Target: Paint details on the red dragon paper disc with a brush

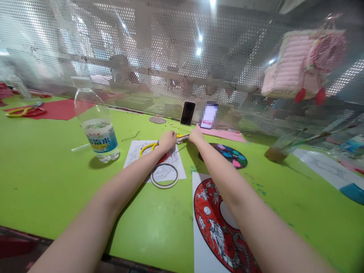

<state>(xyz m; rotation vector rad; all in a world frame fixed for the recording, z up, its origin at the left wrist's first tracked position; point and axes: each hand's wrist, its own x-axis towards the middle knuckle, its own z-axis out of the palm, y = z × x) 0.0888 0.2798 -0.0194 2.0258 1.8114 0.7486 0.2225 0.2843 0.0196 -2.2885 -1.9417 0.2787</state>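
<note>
The left hand (pixel 167 141) is closed around yellow-handled scissors (pixel 147 148), whose looped handles point back-left and whose blades are hidden by the fingers. The right hand (pixel 196 135) closes narrowly on a small twisted patterned strip (pixel 182 139), which lies roughly crosswise and reaches toward the left hand. Both hands are over the far edge of a line-drawing sheet (pixel 136 159) on the green worktop (pixel 57 189).

A clear plastic water bottle (pixel 96 121) stands to the left, white-capped and holding water low down. To the right, a clear cup (pixel 280 149) with murky brown liquid at its bottom holds long paintbrushes (pixel 309 137) leaning out at a slant. A thin beige tape ring (pixel 164 175) lies flat on the sheet, and a red-and-white dragon disc painting (pixel 216 227) lies nearer the person. A pink woven bag (pixel 304 64) hangs before a perforated metal screen (pixel 85 30).
</note>
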